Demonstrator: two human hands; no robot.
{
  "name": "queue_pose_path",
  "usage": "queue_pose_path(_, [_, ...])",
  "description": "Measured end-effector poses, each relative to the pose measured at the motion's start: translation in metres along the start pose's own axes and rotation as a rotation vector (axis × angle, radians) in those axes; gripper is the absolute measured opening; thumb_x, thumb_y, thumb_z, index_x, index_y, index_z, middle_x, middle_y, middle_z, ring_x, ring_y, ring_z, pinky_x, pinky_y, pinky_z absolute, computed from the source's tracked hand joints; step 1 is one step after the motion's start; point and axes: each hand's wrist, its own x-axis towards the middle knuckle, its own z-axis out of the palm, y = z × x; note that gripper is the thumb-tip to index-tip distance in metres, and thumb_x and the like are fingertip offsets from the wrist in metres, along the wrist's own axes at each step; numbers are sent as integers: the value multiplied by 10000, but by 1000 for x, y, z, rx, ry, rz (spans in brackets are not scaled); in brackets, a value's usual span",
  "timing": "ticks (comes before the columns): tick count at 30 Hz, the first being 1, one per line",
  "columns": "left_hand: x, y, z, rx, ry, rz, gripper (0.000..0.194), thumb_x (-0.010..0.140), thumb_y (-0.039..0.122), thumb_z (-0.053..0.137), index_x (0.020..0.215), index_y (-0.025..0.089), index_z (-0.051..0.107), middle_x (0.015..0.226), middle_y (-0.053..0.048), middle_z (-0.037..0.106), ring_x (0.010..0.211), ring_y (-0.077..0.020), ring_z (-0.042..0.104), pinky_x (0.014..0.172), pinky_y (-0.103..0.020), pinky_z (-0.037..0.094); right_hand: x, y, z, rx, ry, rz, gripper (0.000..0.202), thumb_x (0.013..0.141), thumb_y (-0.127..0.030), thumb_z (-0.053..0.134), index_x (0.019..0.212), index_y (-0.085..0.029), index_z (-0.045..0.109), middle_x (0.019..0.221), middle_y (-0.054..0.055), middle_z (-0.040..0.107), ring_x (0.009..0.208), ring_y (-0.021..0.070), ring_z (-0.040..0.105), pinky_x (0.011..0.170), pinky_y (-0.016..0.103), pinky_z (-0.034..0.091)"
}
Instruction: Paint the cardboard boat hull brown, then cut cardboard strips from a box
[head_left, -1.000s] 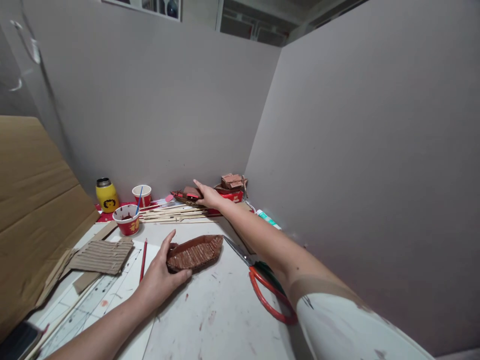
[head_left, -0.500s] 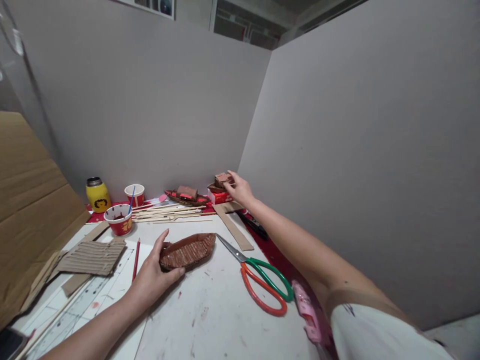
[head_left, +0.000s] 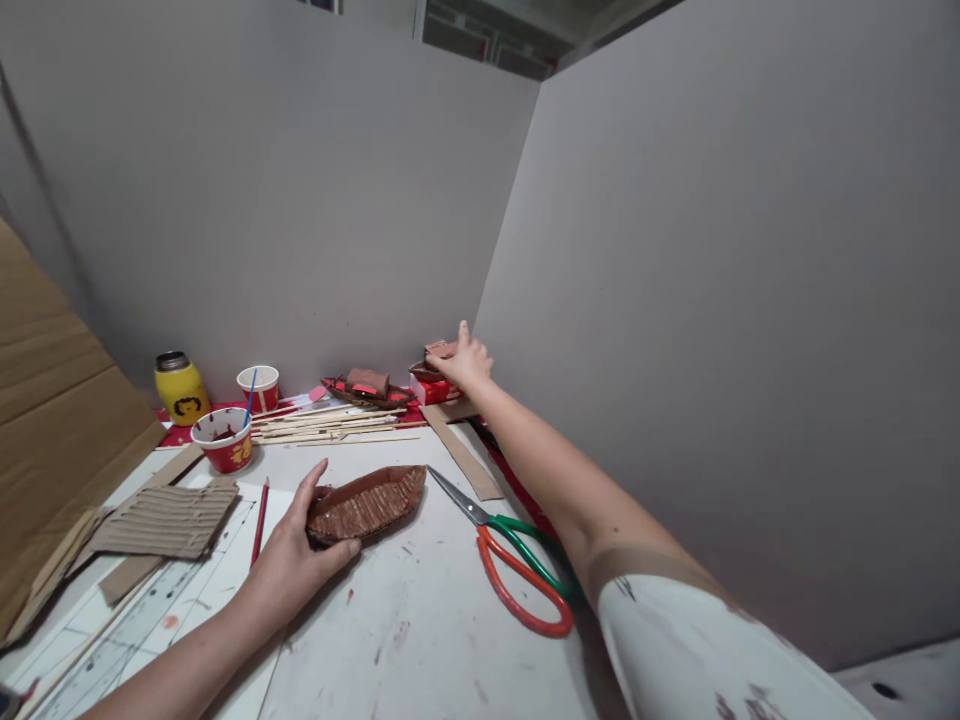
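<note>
Boat hull (head_left: 367, 503), brown, on the tabletop — seemingly light, fragile; best held by its sides. Left hand (head_left: 294, 548): fingers grasping one end. Right hand (head_left: 469, 362): at the far boat (head_left: 439, 350) — grip unclear.

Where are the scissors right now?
In the head view, the scissors lie on the table right of the brown model boat, tip beside its pointed end, with the right forearm reaching past their green handle.

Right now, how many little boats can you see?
3: an open boat in the left hand, a roofed boat behind the sticks, and a third boat on the red box, partly hidden by the right hand.
</note>
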Motion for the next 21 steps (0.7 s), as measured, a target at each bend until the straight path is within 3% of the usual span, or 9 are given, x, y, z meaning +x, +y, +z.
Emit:
queue_pose_path(8, [0, 0, 1, -16, -7, -4, 940, 760, 351, 698, 1552, 263, 200, 1356, -127, 543, 1210, -274, 587, 1058, -414, 415, 11, -9, 8, -87, -25, -24, 416, 950, -371, 616, 1313, -178, 550, 1334, 109, 569, 1171, 268, 593, 975, 508, 507])
queue_pose_path(16, [-1, 3, 0, -21, -14, -21, 935, 762, 345, 693, 1550, 247, 199, 1358, -138, 537, 1228, -270, 571, 1081, -423, 394, 9, -4, -4, -63, -84, -65, 421, 955, -382, 606, 1319, -181, 542, 1330, 108, 569, 1159, 264, 598, 970, 505, 509])
queue_pose_path(18, [-1, 4, 0, -31, -17, -22, 944, 760, 351, 699, 1552, 249, 195, 1379, -145, 524, 1241, -270, 566, 1090, -424, 388, 7, -3, -11, -36, -84, -80, 517, 938, -409, 620, 1387, -191, 485, 1338, 118, 561, 1182, 284, 582, 987, 528, 487])
queue_pose_path(21, [-1, 3, -1, -42, -24, -19, 953, 767, 383, 704, 1555, 254, 184, 1412, -158, 502, 1267, -277, 554, 1097, -435, 384, 6, -3, -25, 19, -72, -111, 888, 819, -431, 722, 1543, -194, 266, 1299, 174, 586, 1211, 363, 555, 988, 563, 456])
